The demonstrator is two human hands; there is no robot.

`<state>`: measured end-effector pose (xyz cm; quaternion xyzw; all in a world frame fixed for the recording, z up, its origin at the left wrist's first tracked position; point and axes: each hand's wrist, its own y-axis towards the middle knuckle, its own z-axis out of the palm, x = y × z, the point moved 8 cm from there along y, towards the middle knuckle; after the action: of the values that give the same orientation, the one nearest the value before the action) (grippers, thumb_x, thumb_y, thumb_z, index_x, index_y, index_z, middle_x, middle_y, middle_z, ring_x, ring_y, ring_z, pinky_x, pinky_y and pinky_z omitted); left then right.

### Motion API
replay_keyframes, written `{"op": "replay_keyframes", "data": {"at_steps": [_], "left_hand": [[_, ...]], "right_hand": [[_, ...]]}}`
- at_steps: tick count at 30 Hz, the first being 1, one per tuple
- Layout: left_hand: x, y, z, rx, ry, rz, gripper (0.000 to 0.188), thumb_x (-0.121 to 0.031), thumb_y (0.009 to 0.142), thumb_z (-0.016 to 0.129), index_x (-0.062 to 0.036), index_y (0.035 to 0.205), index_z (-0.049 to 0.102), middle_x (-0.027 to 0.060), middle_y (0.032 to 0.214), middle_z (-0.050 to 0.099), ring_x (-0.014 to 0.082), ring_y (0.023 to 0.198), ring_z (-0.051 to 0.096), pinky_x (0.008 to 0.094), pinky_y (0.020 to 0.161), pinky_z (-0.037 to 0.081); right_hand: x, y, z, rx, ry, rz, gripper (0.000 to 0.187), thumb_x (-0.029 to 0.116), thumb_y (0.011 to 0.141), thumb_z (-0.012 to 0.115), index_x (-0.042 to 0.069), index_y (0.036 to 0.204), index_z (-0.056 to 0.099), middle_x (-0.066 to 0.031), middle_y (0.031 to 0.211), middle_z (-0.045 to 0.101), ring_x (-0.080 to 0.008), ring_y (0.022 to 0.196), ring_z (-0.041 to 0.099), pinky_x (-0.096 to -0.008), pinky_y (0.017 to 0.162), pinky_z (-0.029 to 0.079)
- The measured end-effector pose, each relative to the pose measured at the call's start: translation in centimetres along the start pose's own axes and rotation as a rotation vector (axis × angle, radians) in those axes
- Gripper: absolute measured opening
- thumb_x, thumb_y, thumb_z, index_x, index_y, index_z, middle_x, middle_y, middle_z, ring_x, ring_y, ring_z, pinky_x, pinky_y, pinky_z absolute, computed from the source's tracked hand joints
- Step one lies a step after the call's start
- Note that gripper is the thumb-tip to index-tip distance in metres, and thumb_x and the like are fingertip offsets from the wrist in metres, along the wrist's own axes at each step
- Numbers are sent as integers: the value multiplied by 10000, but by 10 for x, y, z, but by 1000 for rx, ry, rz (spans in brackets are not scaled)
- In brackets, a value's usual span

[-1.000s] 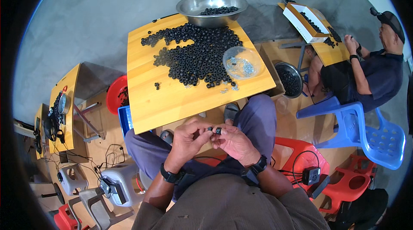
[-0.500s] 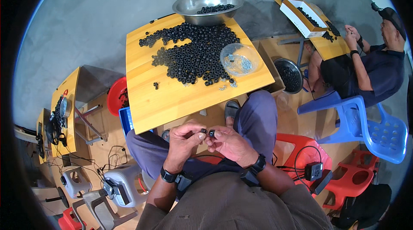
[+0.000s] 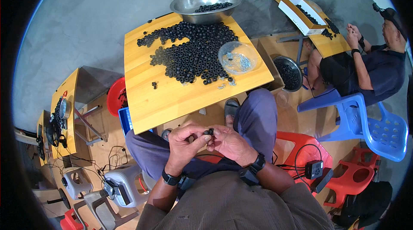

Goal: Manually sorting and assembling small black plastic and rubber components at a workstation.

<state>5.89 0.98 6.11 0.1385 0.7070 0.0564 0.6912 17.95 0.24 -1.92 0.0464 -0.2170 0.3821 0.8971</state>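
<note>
Over my lap, in front of the table edge, both hands meet at the fingertips. My left hand [image 3: 184, 143] pinches a small black part, mostly covered by the fingers. Against it, my right hand [image 3: 232, 145] is closed on another small black cylindrical part [image 3: 209, 132]. Whether one part sits inside the other I cannot tell. On the yellow wooden table [image 3: 161, 109] lies a wide spread of black ring-shaped parts [image 3: 198, 53]. A clear plastic tub [image 3: 237, 69] of small shiny metal pieces stands at the table's right side, with a few loose ones beside it.
A steel basin [image 3: 180, 10] with more black parts stands at the table's far edge. To the left are a red basin [image 3: 115, 101] and a blue crate [image 3: 126, 120]. Another person [image 3: 365, 66] works at the right, near a blue chair [image 3: 383, 137]. A red stool [image 3: 297, 152] stands beside me.
The two black parts, held apart before, have come together between my fingertips as my right hand moved slightly left. The table and its contents look the same.
</note>
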Motion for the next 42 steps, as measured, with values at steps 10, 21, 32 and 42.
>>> {"op": "replay_keyframes", "data": {"at_steps": [10,21,32,42], "left_hand": [[-14,4,4,-9,195,87,150,7,845,767,-15,990,733,46,807,675,75,650,644,213,551,495],[-20,13,8,39,320,84,133,-32,840,776,-28,965,732,39,744,634,79,608,602,237,544,472],[-18,15,12,168,507,178,169,-36,803,767,-19,964,720,84,721,617,186,613,634,312,538,489],[-10,16,22,283,616,209,199,-72,793,774,-35,981,720,134,738,638,308,637,654,367,556,513]], "right_hand": [[1,1,-8,-52,-71,0,322,290,1003,638,55,1217,685,-22,1029,709,-120,916,654,-294,793,528],[5,1,-11,-78,-67,-9,314,278,1001,640,43,1204,690,-32,1029,711,-124,905,651,-284,773,527],[9,-4,-17,-221,-276,-22,273,223,1004,645,12,1171,687,-14,967,667,-100,854,593,-271,771,486],[8,-10,-38,-237,-313,100,264,193,1015,629,0,1187,681,0,938,654,-89,803,586,-255,703,496]]}}
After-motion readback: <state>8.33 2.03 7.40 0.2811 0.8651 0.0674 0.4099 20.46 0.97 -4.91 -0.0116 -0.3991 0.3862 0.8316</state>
